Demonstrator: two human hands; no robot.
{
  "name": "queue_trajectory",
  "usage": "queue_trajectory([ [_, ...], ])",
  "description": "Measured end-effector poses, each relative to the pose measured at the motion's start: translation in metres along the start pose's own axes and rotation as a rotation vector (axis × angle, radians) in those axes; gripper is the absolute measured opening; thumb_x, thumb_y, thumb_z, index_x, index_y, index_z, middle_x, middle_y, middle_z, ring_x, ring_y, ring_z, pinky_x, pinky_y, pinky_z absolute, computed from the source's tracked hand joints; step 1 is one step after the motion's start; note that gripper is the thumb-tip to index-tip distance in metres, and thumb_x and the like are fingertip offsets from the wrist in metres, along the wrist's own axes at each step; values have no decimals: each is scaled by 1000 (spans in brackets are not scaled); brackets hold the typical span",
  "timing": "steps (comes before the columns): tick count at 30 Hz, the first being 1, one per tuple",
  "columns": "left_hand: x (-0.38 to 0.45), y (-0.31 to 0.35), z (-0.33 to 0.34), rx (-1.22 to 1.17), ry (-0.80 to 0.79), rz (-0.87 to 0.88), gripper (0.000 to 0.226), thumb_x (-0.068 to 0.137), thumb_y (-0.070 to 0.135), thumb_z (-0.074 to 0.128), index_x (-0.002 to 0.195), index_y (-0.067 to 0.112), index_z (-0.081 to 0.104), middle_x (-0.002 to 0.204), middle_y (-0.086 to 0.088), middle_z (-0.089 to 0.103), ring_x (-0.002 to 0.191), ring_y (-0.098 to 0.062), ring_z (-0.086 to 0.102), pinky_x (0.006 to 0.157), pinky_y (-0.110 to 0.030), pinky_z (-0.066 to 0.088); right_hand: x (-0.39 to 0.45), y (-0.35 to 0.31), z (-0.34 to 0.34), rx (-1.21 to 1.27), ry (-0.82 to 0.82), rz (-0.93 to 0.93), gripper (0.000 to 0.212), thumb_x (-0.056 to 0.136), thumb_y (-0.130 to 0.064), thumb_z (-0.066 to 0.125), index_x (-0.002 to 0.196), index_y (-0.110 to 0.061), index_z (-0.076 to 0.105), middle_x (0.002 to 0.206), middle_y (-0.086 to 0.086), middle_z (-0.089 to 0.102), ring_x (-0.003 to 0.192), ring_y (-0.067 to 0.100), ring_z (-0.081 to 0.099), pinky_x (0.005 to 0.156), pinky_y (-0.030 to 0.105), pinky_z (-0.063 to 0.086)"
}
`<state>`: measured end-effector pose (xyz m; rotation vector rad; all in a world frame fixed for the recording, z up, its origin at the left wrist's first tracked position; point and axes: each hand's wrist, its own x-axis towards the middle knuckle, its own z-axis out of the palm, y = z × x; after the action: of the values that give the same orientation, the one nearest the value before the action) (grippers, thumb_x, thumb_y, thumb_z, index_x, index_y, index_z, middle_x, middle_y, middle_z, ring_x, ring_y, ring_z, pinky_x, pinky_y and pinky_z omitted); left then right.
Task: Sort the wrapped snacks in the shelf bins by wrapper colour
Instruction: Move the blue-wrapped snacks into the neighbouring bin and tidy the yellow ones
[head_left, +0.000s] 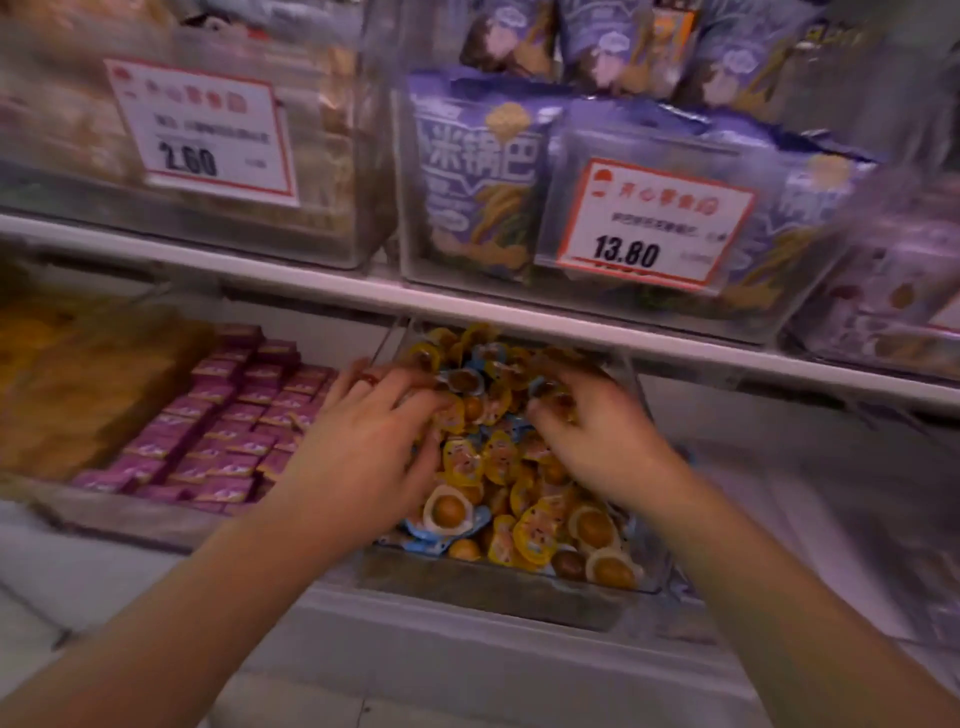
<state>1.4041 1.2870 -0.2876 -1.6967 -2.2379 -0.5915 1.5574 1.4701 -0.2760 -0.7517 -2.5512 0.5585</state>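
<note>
Both in the bin (498, 584): left hand (363, 447) flat-fingered on snacks (498, 467) (yellow, blue); right hand (597, 441) fingers (548, 410) curled, pinching some.

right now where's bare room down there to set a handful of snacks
Bare shelf floor right of the egg snack bin, and the ledge before it. Crowded: that bin, both hands in it, and the pink packet tray at its left.

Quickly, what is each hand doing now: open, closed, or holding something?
Left hand: open, fingers spread on the yellow and blue wrapped egg snacks in the clear plastic bin.
Right hand: fingers curled into the snacks; grip cannot be told.
</note>
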Motion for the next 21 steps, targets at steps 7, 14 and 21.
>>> queue_trajectory([
  [7,-18,-19,-1,-74,-57,-30,40,90,32,49,126,20,60,139,-8,52,134,-32,45,104,-47,42,59,11,17,-430,-201,72,64,93,-59,49,149,-34,32,156,6,35,141,27,34,107,29,14],
  [14,-14,-8,-6,-201,130,58,34,90,27,51,121,23,63,132,0,56,124,-24,49,105,-41,39,33,7,-7,-331,-307,-39,65,87,-32,71,145,-35,42,140,7,50,127,22,49,107,32,39],
  [21,-15,21,6,-376,116,99,31,94,27,49,120,22,66,126,7,58,130,-14,47,105,-33,40,16,8,-14,-91,-120,78,18,83,-18,78,100,-20,74,113,-4,66,106,11,61,87,17,42],
])
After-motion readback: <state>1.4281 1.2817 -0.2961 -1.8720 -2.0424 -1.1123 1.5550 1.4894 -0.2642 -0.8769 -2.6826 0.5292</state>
